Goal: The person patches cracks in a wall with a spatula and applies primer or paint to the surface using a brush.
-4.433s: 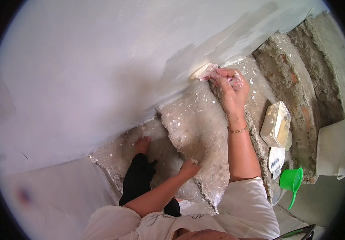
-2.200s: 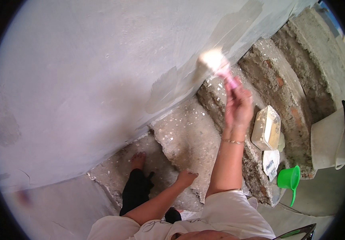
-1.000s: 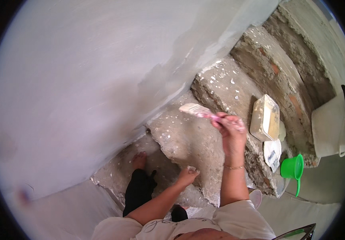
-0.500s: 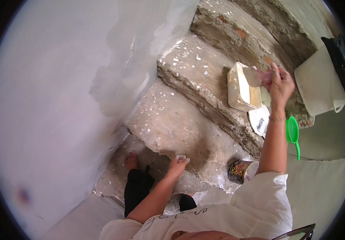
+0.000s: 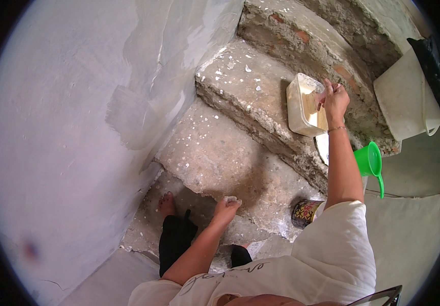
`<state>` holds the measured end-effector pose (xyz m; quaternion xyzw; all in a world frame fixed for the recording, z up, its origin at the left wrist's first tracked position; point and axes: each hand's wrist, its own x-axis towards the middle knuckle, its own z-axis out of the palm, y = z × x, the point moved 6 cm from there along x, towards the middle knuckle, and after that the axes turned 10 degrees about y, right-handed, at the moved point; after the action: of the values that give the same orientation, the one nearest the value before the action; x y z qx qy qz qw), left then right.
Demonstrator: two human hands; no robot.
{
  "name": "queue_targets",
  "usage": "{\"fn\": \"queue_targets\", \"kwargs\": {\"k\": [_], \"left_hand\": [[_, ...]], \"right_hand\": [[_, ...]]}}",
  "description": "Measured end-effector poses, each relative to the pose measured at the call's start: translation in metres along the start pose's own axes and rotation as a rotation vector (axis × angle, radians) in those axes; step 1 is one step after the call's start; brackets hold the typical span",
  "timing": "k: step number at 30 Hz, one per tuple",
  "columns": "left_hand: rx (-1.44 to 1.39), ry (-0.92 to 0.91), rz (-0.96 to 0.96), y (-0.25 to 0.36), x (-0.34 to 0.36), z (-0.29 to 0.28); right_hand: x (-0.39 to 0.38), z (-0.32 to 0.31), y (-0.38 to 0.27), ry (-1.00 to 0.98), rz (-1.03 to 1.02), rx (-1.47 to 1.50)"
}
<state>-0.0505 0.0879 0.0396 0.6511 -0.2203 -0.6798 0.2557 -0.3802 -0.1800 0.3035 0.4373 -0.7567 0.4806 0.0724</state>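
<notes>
My right hand (image 5: 336,104) is closed round the handle of a putty knife (image 5: 311,103). Its broad blade dips into a rectangular, whitish plastic tub (image 5: 297,113), which stands on a rough concrete step and has pale material inside. Much of the handle is hidden by my fingers. Lower down, in front of my body, my left hand (image 5: 225,210) is closed, its fingers curled around something whitish that is too small to make out. A pale, flat piece (image 5: 323,146) lies beside the tub, partly covered by my right forearm.
Broken concrete steps (image 5: 220,148) with white flecks climb toward the upper right. At left is a grey wall (image 5: 67,127) with a damp-looking patch. A green dipper (image 5: 369,160), a white bucket (image 5: 406,99), a black bag (image 5: 434,76) and a patterned can (image 5: 304,213) are on the right.
My right hand has moved left and slightly down, bringing the putty knife's blade from above the tub's edge into it. My left hand has stayed almost still.
</notes>
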Motion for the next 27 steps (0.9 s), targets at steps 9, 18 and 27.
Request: {"fn": "queue_targets", "kwargs": {"k": [9,18,27], "left_hand": [[0.048,0.001,0.000,-0.002,0.001,0.003],[0.082,-0.022,0.023,-0.010,0.004,0.008],[0.107,-0.025,0.020,-0.016,0.005,0.009]], "right_hand": [[0.031,-0.043,0.067,0.219,0.503,0.454],[0.022,-0.040,0.029,0.002,0.215,0.489],[0.002,0.002,0.002,-0.193,0.023,0.008]]}}
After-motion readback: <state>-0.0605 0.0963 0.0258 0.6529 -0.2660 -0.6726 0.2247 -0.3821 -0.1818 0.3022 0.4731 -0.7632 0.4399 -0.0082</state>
